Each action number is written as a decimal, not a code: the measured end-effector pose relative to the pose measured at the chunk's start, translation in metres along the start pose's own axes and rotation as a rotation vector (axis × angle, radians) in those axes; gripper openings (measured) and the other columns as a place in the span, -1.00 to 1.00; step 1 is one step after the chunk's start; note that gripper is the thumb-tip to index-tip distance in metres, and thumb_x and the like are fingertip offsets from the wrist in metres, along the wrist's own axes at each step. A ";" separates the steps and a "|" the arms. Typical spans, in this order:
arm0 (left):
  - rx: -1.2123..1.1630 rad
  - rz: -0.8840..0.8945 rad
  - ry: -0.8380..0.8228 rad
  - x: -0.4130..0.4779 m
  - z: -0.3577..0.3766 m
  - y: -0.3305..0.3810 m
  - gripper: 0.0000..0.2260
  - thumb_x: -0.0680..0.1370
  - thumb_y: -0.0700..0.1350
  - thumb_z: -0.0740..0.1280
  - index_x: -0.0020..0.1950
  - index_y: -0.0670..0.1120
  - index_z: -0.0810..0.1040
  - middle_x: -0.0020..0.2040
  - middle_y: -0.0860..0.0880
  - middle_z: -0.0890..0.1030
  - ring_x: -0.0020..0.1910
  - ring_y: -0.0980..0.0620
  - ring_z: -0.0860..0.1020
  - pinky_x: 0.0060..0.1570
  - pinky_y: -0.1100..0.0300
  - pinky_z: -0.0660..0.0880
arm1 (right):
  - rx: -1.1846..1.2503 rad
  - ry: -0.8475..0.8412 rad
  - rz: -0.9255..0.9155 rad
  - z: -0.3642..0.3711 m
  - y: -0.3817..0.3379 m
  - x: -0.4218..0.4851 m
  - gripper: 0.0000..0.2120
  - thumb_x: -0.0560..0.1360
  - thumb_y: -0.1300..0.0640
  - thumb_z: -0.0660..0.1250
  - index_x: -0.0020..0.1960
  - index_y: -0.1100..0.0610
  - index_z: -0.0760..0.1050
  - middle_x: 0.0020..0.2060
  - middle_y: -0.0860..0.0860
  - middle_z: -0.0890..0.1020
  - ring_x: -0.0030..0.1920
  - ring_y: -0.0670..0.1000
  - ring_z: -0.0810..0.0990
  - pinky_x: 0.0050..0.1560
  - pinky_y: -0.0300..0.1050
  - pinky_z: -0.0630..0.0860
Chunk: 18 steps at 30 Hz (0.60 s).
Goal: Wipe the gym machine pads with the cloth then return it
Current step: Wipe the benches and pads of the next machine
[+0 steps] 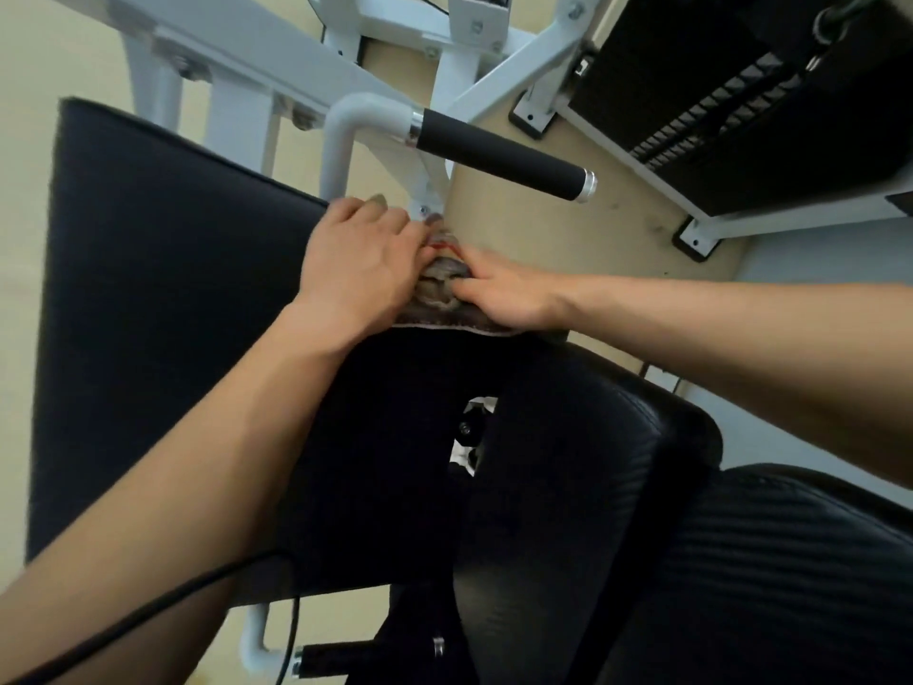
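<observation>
Cloth [447, 294] lies bunched at the far edge of the large black back pad [163, 299], pinned between both hands and just below the black foam handle [499, 153]. The left hand [363, 267] presses flat on its left part, fingers spread toward the frame; the right hand [509, 289] lies flat on its right part, fingertips on the folds. Neither hand is nearer; both touch it. Most of the unwiped-looking pad stretches leftward and toward the person, so I judge the next stroke pulls that way.
</observation>
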<state>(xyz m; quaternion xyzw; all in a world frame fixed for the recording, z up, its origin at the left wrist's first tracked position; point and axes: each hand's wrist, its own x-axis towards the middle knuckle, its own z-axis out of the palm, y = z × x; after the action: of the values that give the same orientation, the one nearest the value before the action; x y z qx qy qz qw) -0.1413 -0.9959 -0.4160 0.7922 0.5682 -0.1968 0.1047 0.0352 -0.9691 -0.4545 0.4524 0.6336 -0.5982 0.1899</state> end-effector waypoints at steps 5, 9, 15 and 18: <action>-0.089 -0.224 0.233 -0.039 -0.002 -0.067 -0.70 0.65 -0.07 0.12 0.27 -0.04 0.56 0.20 -0.07 0.61 0.30 -0.12 0.48 0.53 -0.14 -0.04 | -0.242 0.058 -0.114 0.001 -0.078 0.027 -0.30 0.61 -0.22 0.07 0.60 0.07 -0.07 0.48 0.19 0.29 0.41 0.23 0.37 0.42 0.08 0.30; -0.146 -0.360 0.214 -0.036 0.003 -0.044 -0.63 0.57 -0.12 0.14 0.34 -0.11 0.51 0.32 -0.11 0.54 0.42 -0.14 0.38 0.55 -0.16 -0.05 | -0.017 -0.161 -0.051 -0.020 -0.109 0.037 -0.60 0.48 -0.02 0.25 0.26 0.11 0.43 0.17 0.12 0.55 0.06 0.09 0.52 0.24 0.06 0.43; -0.136 -0.347 0.220 -0.042 0.013 -0.035 -0.53 0.67 0.01 0.03 0.52 -0.16 0.30 0.54 -0.19 0.31 0.58 -0.18 0.15 0.56 -0.12 -0.08 | -0.127 0.624 0.014 0.052 -0.092 0.025 -0.47 0.52 -0.14 0.06 0.40 0.04 0.40 0.25 0.08 0.54 0.22 0.15 0.50 0.21 0.07 0.39; -0.131 -0.339 0.232 -0.064 0.023 -0.031 -0.48 0.68 0.04 0.00 0.62 -0.10 0.11 0.63 -0.17 0.10 0.62 -0.13 0.02 0.57 -0.12 -0.09 | -0.265 0.885 0.060 0.120 -0.083 0.003 -0.36 0.61 -0.10 -0.05 0.62 0.13 -0.02 0.59 0.18 0.10 0.58 0.18 0.07 0.57 0.10 0.01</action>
<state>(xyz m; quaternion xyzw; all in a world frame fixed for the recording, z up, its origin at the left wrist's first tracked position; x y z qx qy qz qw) -0.1922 -1.0496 -0.4071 0.6940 0.7132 -0.0818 0.0554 -0.0689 -1.0698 -0.4334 0.6541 0.7114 -0.2556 -0.0254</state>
